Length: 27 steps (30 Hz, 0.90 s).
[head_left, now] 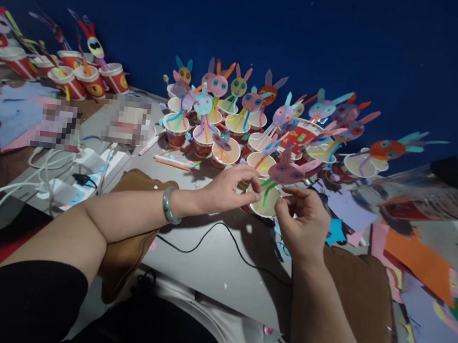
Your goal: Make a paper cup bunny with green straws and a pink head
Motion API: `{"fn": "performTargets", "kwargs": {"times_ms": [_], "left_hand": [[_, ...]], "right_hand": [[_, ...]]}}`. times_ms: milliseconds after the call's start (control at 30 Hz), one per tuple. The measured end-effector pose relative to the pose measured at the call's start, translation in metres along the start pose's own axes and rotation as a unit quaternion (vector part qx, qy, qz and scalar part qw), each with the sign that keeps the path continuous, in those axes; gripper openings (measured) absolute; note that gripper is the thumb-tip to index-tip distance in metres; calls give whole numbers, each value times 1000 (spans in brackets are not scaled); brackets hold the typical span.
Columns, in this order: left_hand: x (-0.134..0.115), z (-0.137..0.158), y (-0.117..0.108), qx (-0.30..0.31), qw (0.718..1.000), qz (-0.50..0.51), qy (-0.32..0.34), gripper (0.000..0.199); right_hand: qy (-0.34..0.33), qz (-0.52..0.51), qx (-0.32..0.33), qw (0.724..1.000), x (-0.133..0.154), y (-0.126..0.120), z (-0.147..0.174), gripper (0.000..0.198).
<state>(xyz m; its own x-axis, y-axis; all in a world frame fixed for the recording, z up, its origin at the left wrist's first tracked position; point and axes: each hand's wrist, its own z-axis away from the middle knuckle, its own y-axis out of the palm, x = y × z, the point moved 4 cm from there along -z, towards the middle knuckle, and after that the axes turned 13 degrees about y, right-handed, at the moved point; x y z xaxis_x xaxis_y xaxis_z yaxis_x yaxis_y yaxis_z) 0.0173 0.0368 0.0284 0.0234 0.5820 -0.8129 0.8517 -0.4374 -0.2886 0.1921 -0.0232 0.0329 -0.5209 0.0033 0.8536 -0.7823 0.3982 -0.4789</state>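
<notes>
Between the left hand (235, 192) and right hand (304, 217), both narrowly curled, hold unclear, a pink paper rabbit head (287, 172) on green strips (266, 195) stands above a pale-lined paper cup (272, 204); light pressure should avoid bends.

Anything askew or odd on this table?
Yes. The far-right orange bunny leans sharply sideways, while most others look more upright; lens distortion may exaggerate that. White cords lie tangled at left, and a loose black cable snakes across the table. I see no obvious spill.
</notes>
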Motion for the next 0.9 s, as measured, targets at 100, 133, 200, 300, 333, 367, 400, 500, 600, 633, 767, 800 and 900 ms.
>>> {"fn": "performTargets", "kwargs": {"times_ms": [100, 133, 200, 300, 333, 367, 400, 500, 600, 633, 767, 800, 900], "left_hand": [[1, 2, 4, 55, 998, -33, -8, 15], [2, 3, 6, 74, 996, -40, -8, 21], [4, 5, 9, 105, 993, -57, 0, 32], [4, 6, 9, 131, 987, -95, 14, 43], [3, 6, 9, 139, 984, -108, 16, 45], [1, 6, 9, 148, 981, -122, 17, 47], [-1, 6, 8, 158, 978, -137, 15, 48], [-7, 5, 7, 183, 963, -196, 4, 46], [-9, 5, 8, 201, 951, -234, -1, 43], [-9, 5, 8, 207, 949, -238, -5, 42], [-5, 8, 10, 234, 941, -245, -23, 36], [-5, 8, 10, 239, 939, -248, -20, 35], [-6, 8, 11, 249, 934, -258, -9, 35]], "right_hand": [[-28, 14, 14, 999, 4, 3, 4, 17], [-36, 18, 19, 999, 5, 4, 5, 18], [-45, 25, 25, 998, 7, 6, 7, 18], [-53, 34, 27, 998, 9, 9, 9, 17], [-55, 37, 27, 997, 9, 9, 10, 17], [-56, 38, 26, 997, 9, 10, 10, 16], [-57, 38, 26, 997, 9, 11, 11, 16], [-55, 35, 34, 997, 10, 13, 12, 15], [-50, 34, 41, 997, 11, 16, 13, 14], [-47, 33, 45, 997, 11, 17, 14, 14], [-34, 18, 62, 997, 11, 20, 15, 12], [-33, 14, 64, 997, 11, 20, 15, 12], [-31, 7, 64, 997, 11, 21, 16, 11]]}}
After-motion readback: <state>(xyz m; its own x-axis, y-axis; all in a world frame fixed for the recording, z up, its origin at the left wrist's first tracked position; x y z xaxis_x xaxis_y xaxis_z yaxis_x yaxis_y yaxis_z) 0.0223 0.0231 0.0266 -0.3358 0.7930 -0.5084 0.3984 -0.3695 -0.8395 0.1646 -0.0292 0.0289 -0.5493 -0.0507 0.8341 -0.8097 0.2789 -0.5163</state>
